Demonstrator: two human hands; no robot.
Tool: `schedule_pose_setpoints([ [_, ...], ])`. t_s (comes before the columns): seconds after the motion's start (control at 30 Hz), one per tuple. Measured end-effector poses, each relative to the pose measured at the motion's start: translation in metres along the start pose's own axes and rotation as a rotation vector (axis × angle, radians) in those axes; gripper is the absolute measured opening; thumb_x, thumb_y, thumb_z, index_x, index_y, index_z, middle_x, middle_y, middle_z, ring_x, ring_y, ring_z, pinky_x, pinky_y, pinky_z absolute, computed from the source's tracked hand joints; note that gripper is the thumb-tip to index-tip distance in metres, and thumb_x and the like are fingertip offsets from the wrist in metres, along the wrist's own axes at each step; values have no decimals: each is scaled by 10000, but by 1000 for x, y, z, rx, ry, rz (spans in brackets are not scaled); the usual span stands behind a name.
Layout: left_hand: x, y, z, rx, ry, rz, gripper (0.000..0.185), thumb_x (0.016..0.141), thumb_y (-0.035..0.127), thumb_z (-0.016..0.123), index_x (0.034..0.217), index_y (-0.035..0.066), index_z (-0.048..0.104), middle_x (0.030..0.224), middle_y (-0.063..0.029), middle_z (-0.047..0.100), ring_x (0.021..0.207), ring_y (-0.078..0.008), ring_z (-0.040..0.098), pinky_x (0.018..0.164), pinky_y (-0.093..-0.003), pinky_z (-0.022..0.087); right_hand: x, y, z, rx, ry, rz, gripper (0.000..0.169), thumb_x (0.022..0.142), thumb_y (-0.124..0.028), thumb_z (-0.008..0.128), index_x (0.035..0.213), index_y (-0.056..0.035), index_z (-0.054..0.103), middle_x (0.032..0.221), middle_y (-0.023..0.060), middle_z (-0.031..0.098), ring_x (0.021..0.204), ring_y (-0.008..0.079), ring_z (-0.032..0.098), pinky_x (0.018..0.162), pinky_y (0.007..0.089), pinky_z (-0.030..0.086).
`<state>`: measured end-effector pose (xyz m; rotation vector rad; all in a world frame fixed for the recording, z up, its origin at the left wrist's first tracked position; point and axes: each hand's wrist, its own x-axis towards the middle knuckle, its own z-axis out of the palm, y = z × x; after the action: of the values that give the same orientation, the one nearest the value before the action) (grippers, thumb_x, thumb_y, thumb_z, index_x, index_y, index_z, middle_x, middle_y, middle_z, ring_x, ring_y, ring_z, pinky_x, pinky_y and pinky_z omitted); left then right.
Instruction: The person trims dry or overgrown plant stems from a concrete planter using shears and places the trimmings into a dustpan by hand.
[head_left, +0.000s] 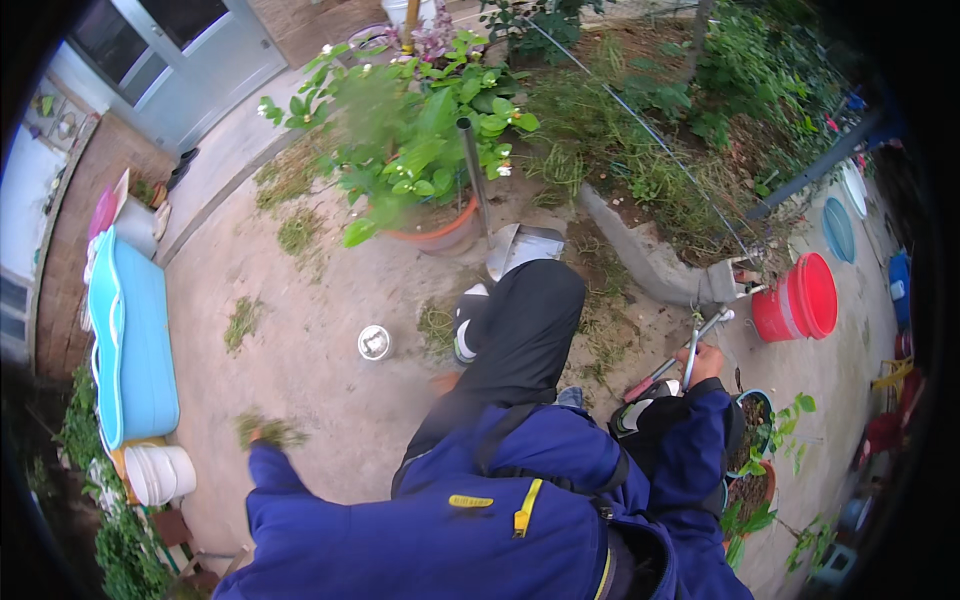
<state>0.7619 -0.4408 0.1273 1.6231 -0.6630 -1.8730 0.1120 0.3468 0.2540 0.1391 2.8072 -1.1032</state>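
Out to the left, low over the concrete, my left hand (256, 435) is mostly hidden by its blue sleeve and blurred. A tuft of pulled green weeds (281, 433) is in its fingers. On the right, my right hand (703, 364) is closed around the pale bar of a metal hand tool (664, 367); the exact kind of tool cannot be told. A pinkish grip (639, 388) forms the tool's lower end, close to my shoe. Ahead of my bent knee lies a metal dustpan (529, 246) with an upright tube handle (472, 165).
A small white can (375, 343) stands on the concrete near several weed clumps (244, 322). Ahead is a flowering potted plant (435, 150). A concrete kerb (637, 247) edges the garden bed, beside a red bucket (795, 296). At left are a blue tub (142, 337) and white bucket (159, 474).
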Motion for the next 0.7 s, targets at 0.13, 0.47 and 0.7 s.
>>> schedule_pose_setpoints([
  [0.13,-53,101,-28,-7,-261,77,718,820,579,480,1273,23,440,1252,-200,500,1064,-440,510,806,-646,395,1,11,3,-170,99,-71,304,584,-258,721,650,26,634,511,139,551,485,204,544,499,375,425],
  [0.47,-101,49,249,412,552,365,702,814,563,510,1301,66,420,1300,-177,461,1118,-400,485,832,-603,395,-20,-48,-14,-90,43,57,318,574,-240,721,698,41,641,572,186,573,517,257,579,546,402,454],
  [0.7,-242,1,446,253,-33,348,695,798,546,559,1331,131,395,1340,-141,426,1174,-333,454,863,-533,391,-25,-51,-19,-124,71,34,329,570,-280,716,690,16,639,605,205,579,559,327,591,577,411,475],
])
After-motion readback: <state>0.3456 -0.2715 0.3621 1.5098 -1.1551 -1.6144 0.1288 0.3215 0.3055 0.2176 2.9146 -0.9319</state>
